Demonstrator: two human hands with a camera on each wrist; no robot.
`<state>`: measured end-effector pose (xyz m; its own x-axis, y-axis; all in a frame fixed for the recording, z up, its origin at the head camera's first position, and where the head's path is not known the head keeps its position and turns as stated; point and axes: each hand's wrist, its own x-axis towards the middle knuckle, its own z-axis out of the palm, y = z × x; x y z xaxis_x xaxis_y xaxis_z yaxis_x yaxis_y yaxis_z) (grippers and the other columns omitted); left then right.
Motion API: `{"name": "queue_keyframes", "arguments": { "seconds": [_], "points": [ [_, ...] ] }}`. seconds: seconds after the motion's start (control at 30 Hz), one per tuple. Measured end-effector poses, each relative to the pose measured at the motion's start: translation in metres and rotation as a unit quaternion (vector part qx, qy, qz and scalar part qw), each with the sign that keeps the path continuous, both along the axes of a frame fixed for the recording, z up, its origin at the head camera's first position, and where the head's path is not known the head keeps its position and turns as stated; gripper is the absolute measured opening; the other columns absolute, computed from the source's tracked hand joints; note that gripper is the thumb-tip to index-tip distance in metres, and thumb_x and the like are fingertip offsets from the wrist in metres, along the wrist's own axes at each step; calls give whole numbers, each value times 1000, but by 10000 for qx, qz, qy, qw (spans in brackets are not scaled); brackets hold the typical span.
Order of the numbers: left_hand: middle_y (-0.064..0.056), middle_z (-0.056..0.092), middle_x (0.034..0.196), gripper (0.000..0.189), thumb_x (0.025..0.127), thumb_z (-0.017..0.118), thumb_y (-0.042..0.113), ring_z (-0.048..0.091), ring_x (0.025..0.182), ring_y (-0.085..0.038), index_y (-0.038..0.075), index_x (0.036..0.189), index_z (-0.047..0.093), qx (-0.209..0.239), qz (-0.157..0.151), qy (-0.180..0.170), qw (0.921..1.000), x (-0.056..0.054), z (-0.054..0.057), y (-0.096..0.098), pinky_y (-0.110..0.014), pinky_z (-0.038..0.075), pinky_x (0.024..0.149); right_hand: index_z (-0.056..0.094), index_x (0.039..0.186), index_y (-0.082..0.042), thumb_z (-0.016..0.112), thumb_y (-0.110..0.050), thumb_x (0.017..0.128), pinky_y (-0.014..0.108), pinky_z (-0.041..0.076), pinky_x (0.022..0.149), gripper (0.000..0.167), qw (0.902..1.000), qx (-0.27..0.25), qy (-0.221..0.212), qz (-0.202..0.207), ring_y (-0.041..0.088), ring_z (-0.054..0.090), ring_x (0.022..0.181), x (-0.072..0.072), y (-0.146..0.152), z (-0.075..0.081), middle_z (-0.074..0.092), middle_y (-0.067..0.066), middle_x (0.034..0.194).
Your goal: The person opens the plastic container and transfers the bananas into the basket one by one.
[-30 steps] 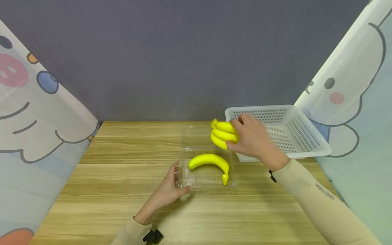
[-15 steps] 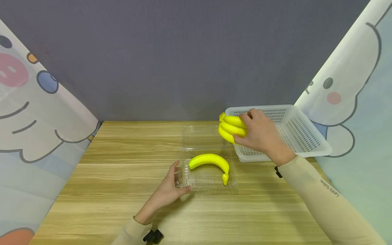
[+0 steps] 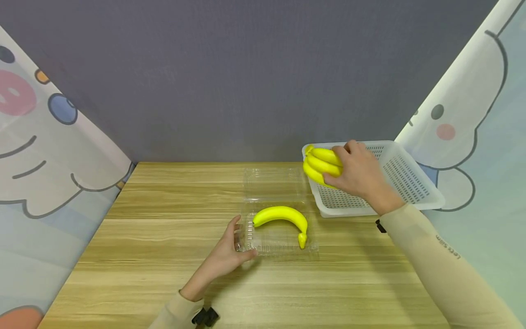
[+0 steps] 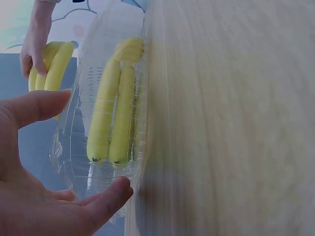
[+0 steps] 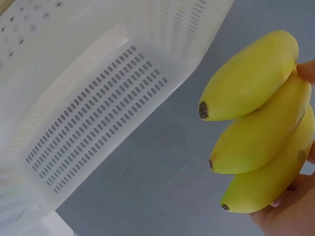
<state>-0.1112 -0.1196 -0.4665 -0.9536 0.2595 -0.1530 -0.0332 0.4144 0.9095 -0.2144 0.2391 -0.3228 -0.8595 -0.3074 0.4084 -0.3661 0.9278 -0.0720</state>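
Note:
In the head view my right hand [image 3: 361, 171] grips a bunch of yellow bananas [image 3: 322, 164] above the left end of a white perforated basket [image 3: 345, 212]. The right wrist view shows the bunch [image 5: 261, 132] beside the basket's wall, three bananas fanned, dark tips outward. My left hand [image 3: 223, 253] holds the near left corner of a clear plastic clamshell box [image 3: 273, 240], thumb along the front and fingers along the left side. More bananas [image 3: 281, 214] lie inside it; from the left wrist view, these bananas [image 4: 114, 108] are stacked and joined at the stem.
The clamshell's lid [image 3: 273, 183] is folded back flat on the wooden table [image 3: 164, 237]. A grey wall [image 3: 246, 82] rises behind the table. Printed cartoon curtains [image 3: 74, 155] hang at both sides, and the basket stands at the back right near one of them.
My right hand has carried the banana bunch rightward and back, from over the box's far right side to over the basket. The left hand and the box have stayed put.

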Motion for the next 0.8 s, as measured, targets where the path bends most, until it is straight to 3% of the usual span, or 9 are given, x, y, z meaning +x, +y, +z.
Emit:
{"name": "queue_keyframes", "arguments": {
  "seconds": [0.33,0.8],
  "points": [
    [-25,33,155,108,83,86,25,46,133,-45,13,162,13,10,19,13,10000,-1,-1,1,-59,43,105,60,117,-1,70,-38,82,50,44,66,53,9995,-25,-137,-281,36,46,88,-6,15,2,50,19,101],
    [-24,34,155,108,83,85,27,46,134,-44,13,162,14,-118,50,72,9999,-1,-1,2,-59,43,105,56,120,3,65,-37,84,51,41,68,55,9978,-136,-337,-560,38,44,90,-17,37,-9,48,22,102]
  ]
}}
